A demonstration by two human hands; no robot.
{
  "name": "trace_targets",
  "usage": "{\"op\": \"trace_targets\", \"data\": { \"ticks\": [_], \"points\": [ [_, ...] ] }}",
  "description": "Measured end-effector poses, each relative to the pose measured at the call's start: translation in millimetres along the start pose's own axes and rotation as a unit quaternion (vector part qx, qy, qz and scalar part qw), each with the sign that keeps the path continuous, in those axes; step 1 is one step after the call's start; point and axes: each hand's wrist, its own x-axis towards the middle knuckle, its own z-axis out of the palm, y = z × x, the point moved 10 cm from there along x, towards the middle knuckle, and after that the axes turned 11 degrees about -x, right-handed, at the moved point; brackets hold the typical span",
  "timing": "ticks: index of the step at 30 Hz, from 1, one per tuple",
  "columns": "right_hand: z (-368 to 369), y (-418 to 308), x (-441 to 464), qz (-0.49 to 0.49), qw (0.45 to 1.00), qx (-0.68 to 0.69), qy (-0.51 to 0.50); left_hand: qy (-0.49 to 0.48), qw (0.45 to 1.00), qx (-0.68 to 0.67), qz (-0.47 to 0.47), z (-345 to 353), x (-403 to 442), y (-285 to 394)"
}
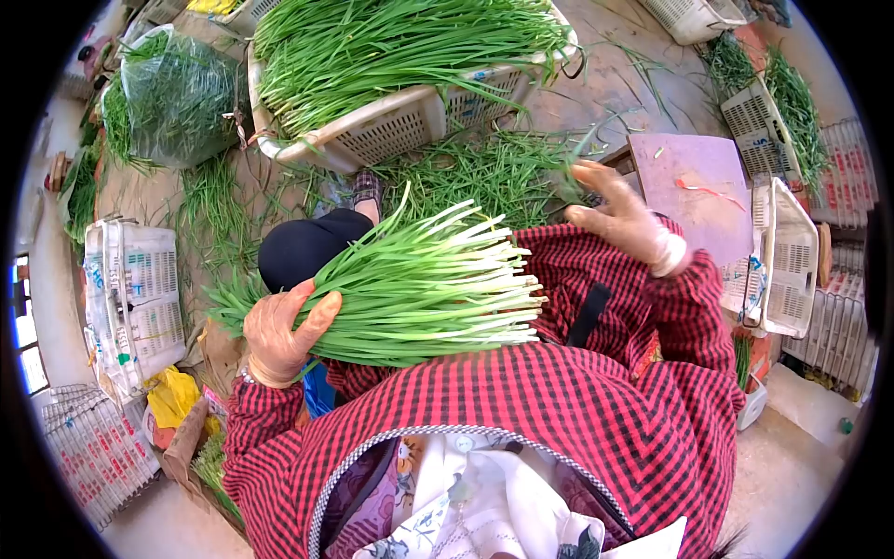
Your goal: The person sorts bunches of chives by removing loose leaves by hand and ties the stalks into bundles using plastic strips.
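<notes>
Green bunch (pixel 428 289) lies in left fingers (pixel 319 320) (pale ends (pixel 507 291) rightward)

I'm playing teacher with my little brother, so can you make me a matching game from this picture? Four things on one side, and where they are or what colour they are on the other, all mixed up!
Things
1. White-ended bunch
2. Thin strip
3. Big basket
4. Person's top

Places and colours
A. Red and black checks
B. Heaped with long green leaves, at the top of the picture
C. Held in the left hand
D. Lying on a purplish board

Right pairs: 1-C, 2-D, 3-B, 4-A
</notes>
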Motion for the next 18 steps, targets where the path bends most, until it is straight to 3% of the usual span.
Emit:
{"op": "trace_targets", "data": {
  "ticks": [3, 5, 7, 15, 16, 18],
  "points": [
    [45, -79, 14, -0.062, 0.967, 0.239, -0.062, -0.004, 1.0, 0.01, 0.003, -1, 2, 2],
    [79, -93, 24, -0.101, 0.95, 0.257, -0.146, -0.008, 1.0, 0.005, 0.0, -1, 2, 3],
    [92, -95, 25, -0.077, 0.965, 0.177, -0.179, -0.012, 1.0, 0.006, -0.012, -3, -1, 3],
    [29, -90, 4, -0.098, 0.979, 0.162, -0.078, 0.004, 1.0, -0.019, -0.002, -5, 2, 14],
    [27, -78, -2, -0.037, 0.964, 0.245, -0.093, 0.006, 1.0, -0.019, 0.004, -6, 2, 16],
    [8, -62, -8, -0.027, 0.965, 0.253, -0.056, 0.009, 1.0, -0.019, 0.009, -7, 4, 17]
  ]
}}
